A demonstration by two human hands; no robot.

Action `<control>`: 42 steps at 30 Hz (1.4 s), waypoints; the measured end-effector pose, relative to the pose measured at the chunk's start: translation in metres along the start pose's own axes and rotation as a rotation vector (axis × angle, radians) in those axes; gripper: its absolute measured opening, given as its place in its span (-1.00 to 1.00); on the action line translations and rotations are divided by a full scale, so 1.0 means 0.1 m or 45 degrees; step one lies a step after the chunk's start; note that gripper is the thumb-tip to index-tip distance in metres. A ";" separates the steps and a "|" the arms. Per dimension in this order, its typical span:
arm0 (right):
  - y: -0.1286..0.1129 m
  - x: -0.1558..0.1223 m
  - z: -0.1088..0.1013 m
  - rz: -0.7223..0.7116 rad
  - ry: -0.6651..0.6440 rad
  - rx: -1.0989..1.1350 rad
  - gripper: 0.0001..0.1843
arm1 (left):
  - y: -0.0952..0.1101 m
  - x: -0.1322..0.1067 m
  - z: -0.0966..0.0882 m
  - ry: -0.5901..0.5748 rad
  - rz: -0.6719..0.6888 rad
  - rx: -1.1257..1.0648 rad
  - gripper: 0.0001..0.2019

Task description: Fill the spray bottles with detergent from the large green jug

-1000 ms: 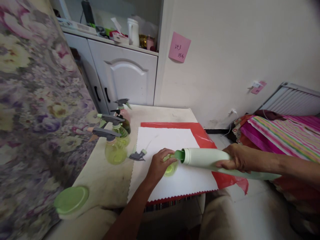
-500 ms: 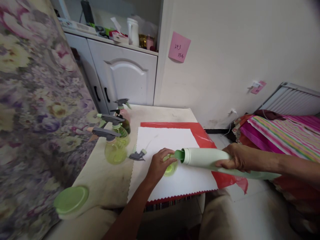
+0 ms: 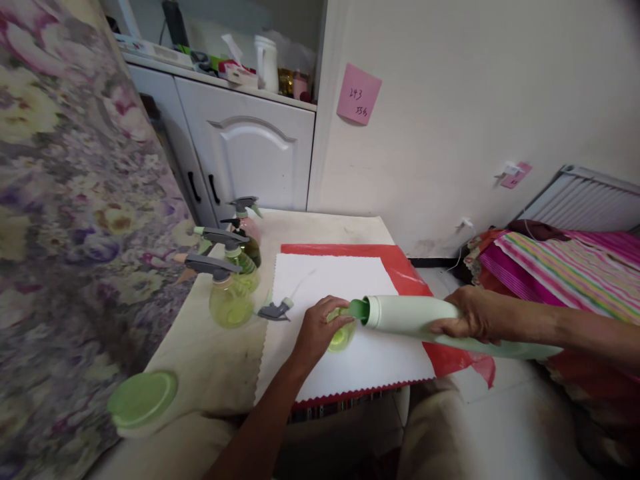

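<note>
My left hand (image 3: 320, 330) is closed around the neck of a small see-through yellow-green spray bottle (image 3: 340, 341), standing without its top on a white sheet. My right hand (image 3: 470, 317) grips a long pale-green jug (image 3: 407, 315) by its handle side, tipped nearly level. Its green spout (image 3: 358, 309) meets the small bottle's mouth by my left fingertips; whether liquid runs out I cannot tell. Left of my left hand lies a loose grey spray head (image 3: 275, 311) with a thin clear tube.
Several bottles crowd the table's left side, including a yellow-green spray bottle (image 3: 231, 305) and a dark pump bottle (image 3: 251, 248). A green round lid (image 3: 143, 398) is at the near left corner. Red plastic (image 3: 407, 267) lies under the white sheet (image 3: 310, 377). A bed (image 3: 565, 267) stands right.
</note>
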State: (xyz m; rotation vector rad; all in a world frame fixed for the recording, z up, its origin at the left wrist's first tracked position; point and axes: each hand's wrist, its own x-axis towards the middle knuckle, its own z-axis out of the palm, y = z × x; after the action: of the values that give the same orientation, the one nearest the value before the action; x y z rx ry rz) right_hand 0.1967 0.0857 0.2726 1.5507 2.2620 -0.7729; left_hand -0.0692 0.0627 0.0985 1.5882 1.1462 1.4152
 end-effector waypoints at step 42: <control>0.00 -0.01 0.00 0.009 0.011 -0.026 -0.36 | -0.05 0.00 0.00 0.005 0.065 0.016 -0.86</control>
State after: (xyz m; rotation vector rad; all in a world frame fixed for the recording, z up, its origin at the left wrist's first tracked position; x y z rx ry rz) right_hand 0.1966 0.0853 0.2732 1.5553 2.2618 -0.7406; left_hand -0.0697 0.0645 0.0936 1.6344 1.1263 1.4468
